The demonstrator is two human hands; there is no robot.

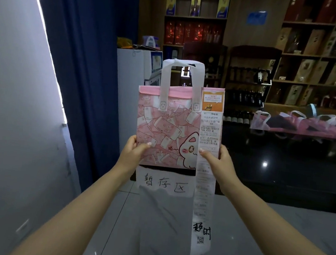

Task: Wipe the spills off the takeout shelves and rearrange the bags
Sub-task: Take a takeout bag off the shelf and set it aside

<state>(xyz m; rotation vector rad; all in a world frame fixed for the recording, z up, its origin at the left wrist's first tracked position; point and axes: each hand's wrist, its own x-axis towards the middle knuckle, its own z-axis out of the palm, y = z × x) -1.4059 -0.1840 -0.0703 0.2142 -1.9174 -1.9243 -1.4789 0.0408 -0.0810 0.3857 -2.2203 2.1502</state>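
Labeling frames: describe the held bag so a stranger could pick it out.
Centre of view, before the dark counter, both hands pinch a pink bag by its lower edges. Unlike the pink bags lying flat on the counter, it is upright, with a long receipt hanging down.

Pink bag (163, 124) hides fingers of both hands behind it; only thumbs show in front. Receipt (205, 173) small print too fine to read, covers bag's right edge and part of cat drawing. Paper sign (164, 184) top hidden behind bag. Far bags on counter (305, 124) blurred, count unclear. Forearms cut off by bottom edge.
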